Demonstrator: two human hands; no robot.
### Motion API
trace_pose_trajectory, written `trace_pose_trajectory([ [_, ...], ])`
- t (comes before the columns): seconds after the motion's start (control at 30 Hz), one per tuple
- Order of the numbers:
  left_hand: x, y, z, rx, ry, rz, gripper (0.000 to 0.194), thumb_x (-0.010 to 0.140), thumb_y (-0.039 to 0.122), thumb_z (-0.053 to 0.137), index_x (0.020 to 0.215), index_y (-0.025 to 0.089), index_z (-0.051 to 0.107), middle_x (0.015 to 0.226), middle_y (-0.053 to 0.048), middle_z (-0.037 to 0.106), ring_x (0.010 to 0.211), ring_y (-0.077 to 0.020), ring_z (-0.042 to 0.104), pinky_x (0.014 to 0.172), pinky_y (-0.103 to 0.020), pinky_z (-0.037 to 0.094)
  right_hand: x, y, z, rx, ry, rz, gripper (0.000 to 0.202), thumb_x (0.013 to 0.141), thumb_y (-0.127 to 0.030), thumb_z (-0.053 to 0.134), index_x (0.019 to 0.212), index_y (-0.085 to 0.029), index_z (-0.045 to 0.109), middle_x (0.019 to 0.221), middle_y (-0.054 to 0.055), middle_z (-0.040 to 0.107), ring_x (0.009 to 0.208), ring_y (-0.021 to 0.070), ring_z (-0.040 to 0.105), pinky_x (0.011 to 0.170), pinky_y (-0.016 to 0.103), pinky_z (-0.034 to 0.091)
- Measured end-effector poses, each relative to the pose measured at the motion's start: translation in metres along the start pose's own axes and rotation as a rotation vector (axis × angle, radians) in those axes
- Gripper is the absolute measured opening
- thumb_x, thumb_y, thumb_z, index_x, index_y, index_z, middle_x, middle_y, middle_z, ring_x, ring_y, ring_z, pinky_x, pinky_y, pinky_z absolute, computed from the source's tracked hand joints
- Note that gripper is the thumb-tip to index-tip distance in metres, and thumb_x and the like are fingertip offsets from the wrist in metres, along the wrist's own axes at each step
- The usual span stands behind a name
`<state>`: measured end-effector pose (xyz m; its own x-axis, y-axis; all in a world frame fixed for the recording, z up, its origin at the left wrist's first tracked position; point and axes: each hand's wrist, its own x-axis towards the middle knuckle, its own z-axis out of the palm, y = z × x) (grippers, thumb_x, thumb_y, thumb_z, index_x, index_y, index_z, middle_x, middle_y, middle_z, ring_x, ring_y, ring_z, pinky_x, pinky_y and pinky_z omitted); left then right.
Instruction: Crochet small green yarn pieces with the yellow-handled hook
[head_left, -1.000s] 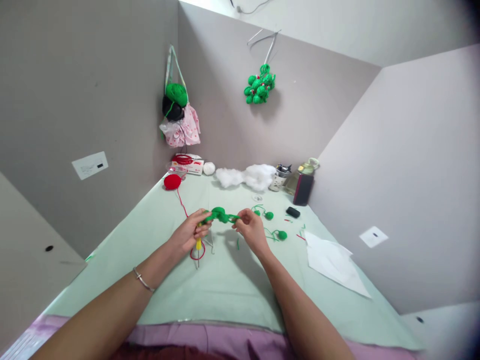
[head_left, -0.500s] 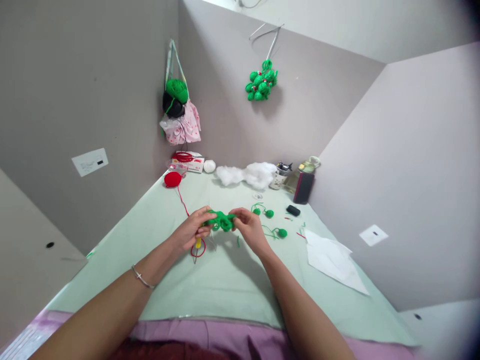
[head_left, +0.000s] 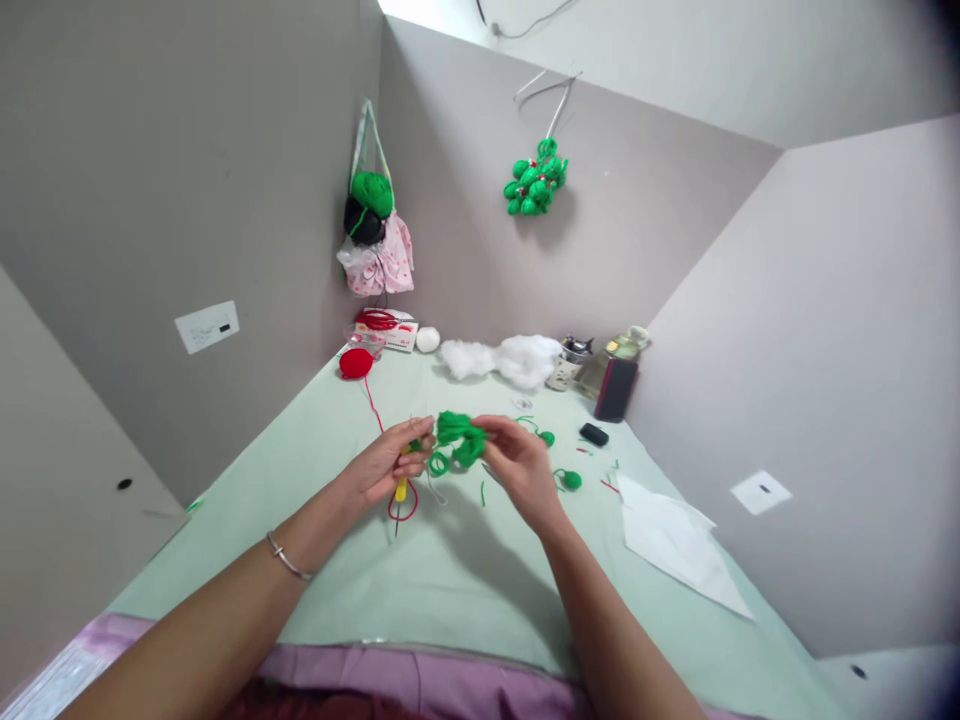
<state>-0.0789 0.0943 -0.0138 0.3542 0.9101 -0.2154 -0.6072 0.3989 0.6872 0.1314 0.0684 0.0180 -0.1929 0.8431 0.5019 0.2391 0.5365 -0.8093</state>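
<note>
A yellow-handled crochet hook (head_left: 401,489) is held in my left hand (head_left: 391,462), its metal tip pointing down. The fingers of that hand are closed around the handle, close to a loop of green yarn. My right hand (head_left: 520,462) pinches the right side of a green crocheted piece (head_left: 459,437) above the table. Green loops hang at the piece's lower left, between the hands. A red yarn loop lies under the hook, and its strand runs back to a red yarn ball (head_left: 356,363).
White stuffing (head_left: 502,360), a pen cup (head_left: 568,364) and a phone (head_left: 617,389) stand along the back. Small green balls (head_left: 571,480) and white sheets (head_left: 675,540) lie right. Green crocheted pieces (head_left: 536,182) hang on the wall.
My right hand has moved slightly right with the green piece, which now hangs farther from my left hand's fingers. The whole view has shifted a little.
</note>
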Motion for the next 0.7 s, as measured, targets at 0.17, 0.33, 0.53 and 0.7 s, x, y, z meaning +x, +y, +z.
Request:
trace_pose_trajectory([
  [0.17,-0.018,0.014,0.011,-0.174,-0.014,0.063,0.026,0.101,0.027,0.067,0.08,0.015,0.057,0.07,0.006,0.05,0.041,-0.0003,0.034,0.035,-0.012,0.031,0.017,-0.038,-0.023,-0.297,0.688,-0.554,0.033,0.097,-0.016,0.059,0.125,-0.031,0.067,0.117,0.008,0.065,0.111,0.0257,0.067,0.094,0.048,0.059],
  [0.33,-0.04,0.011,0.029,-0.289,0.068,0.058,0.026,0.105,0.02,0.055,0.081,0.014,0.06,0.07,0.003,0.051,0.041,-0.0009,0.038,0.035,-0.011,0.037,0.043,-0.021,-0.013,-0.735,0.152,-0.431,0.042,0.099,-0.015,0.055,0.138,-0.028,0.062,0.123,0.014,0.069,0.116,0.0315,0.068,0.098,0.053,0.059],
  [0.53,-0.055,-0.004,0.037,-0.379,0.226,0.06,0.023,0.104,0.017,0.055,0.086,0.016,0.069,0.083,-0.004,0.069,0.067,-0.0107,0.069,0.067,-0.021,0.063,-0.019,-0.032,0.021,-0.758,-0.215,-0.576,0.045,0.102,-0.014,0.051,0.142,-0.031,0.058,0.115,0.009,0.073,0.093,0.0217,0.071,0.077,0.033,0.061],
  [0.7,-0.061,-0.029,0.049,-0.376,0.261,-0.009,0.013,0.098,0.024,0.067,0.089,0.018,0.073,0.088,-0.006,0.072,0.075,-0.0161,0.074,0.072,-0.026,0.064,-0.054,-0.052,0.043,-0.76,-0.256,-0.715,0.039,0.096,-0.003,0.049,0.13,-0.017,0.063,0.101,0.01,0.074,0.09,0.0224,0.069,0.083,0.036,0.062],
])
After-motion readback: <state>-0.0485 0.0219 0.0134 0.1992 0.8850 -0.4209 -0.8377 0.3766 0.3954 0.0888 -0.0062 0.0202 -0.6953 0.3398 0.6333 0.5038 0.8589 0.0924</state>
